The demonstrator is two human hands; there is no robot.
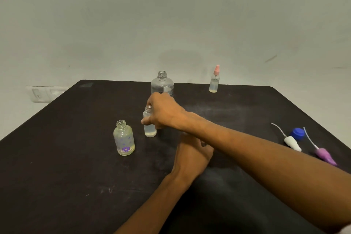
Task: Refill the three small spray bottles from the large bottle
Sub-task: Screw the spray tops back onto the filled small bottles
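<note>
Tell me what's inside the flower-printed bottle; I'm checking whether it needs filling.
The flower-printed bottle stands uncapped, and only a shallow yellowish layer of liquid shows at its bottom. Its frosted, printed wall blurs the exact level, so how much is there cannot be told precisely.

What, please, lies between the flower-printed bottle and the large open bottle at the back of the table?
In the head view, a small uncapped bottle stands between the flower-printed bottle and the large bottle, gripped by the right hand.
</note>
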